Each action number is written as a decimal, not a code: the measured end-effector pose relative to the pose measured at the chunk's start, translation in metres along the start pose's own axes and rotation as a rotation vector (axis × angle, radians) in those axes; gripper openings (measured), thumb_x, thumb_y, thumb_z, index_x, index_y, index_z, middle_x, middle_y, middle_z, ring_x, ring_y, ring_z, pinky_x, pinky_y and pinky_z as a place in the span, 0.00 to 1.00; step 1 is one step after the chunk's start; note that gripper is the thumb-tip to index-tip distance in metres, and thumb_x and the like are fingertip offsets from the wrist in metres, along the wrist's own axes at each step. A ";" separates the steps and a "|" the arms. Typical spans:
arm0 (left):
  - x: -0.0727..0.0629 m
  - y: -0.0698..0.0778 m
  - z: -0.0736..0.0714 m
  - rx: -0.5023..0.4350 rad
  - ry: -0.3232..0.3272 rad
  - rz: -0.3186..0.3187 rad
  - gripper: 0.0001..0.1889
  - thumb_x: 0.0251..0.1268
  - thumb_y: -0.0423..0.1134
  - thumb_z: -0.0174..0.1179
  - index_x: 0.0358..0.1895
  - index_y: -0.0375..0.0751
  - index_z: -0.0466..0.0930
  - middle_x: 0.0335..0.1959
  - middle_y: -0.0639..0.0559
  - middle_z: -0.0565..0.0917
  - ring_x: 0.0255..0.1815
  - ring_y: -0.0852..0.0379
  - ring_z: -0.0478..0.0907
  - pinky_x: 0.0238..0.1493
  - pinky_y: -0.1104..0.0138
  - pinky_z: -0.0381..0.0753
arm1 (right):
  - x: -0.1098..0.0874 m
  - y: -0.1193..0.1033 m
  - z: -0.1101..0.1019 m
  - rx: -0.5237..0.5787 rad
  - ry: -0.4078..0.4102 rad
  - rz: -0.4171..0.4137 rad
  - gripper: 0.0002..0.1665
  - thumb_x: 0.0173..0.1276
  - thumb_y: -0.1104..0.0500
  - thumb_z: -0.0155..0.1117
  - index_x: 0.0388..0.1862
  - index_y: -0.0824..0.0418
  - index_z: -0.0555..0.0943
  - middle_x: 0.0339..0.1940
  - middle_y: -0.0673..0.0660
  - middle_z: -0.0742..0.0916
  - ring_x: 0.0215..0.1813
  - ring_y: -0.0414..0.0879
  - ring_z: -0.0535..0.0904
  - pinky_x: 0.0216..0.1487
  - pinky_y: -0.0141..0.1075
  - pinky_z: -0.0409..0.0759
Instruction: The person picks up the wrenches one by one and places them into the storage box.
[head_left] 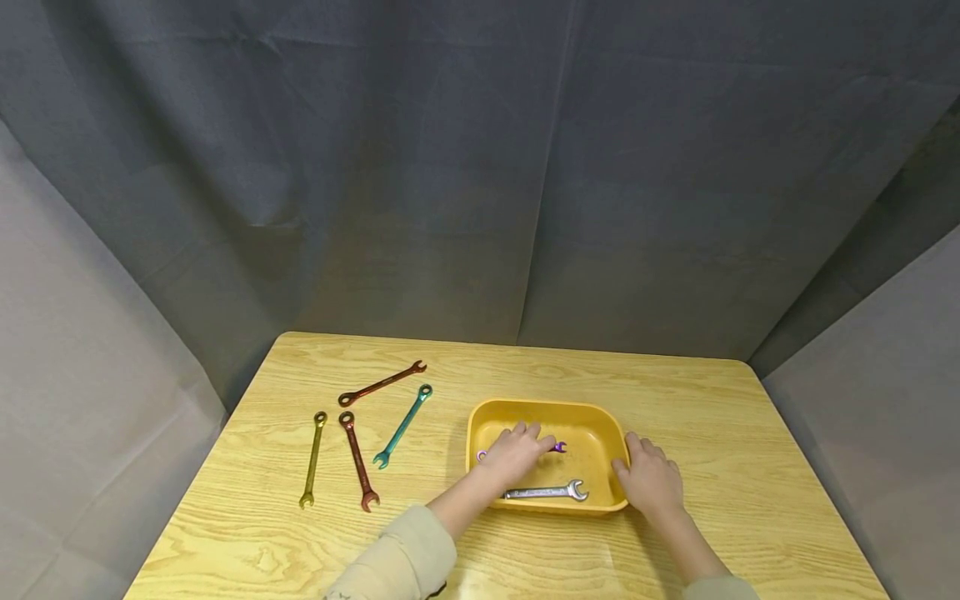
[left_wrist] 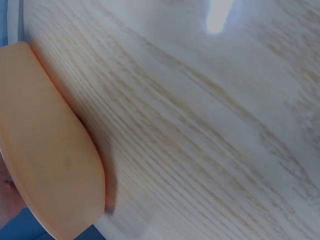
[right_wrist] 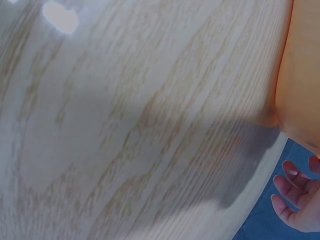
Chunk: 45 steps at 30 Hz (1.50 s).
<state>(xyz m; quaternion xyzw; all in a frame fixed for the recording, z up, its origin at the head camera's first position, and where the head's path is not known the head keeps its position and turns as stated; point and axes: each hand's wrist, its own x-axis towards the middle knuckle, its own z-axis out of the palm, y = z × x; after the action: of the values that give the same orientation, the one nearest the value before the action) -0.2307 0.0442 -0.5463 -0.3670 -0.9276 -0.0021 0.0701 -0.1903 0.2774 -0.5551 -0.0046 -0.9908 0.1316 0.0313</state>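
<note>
A yellow plastic tray stands on the wooden table. Inside it my left hand holds a purple combination wrench by its middle. The hand covers most of the shaft; the ring end and open end show on either side. Nearer the tray's front wall lies a silver wrench, its left end hidden by my left wrist. My right hand grips the tray's right rim, thumb over the edge and fingers along the outside. In the right wrist view, fingers curve beside the tray wall.
Left of the tray several wrenches lie apart on the table: a yellow-green one, a red one, a dark red one and a teal one. A grey curtain hangs behind the table.
</note>
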 end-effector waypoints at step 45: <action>-0.009 0.004 0.015 -0.087 -0.162 0.077 0.10 0.60 0.44 0.59 0.45 0.55 0.77 0.34 0.57 0.76 0.33 0.60 0.75 0.29 0.72 0.75 | 0.001 0.001 0.003 0.004 0.001 -0.004 0.28 0.64 0.53 0.52 0.58 0.67 0.64 0.52 0.73 0.76 0.52 0.68 0.71 0.45 0.62 0.68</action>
<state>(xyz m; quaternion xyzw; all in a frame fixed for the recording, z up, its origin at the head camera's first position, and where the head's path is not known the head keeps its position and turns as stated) -0.2239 0.0416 -0.5628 -0.4039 -0.9145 -0.0101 -0.0213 -0.1911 0.2779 -0.5582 -0.0028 -0.9905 0.1336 0.0321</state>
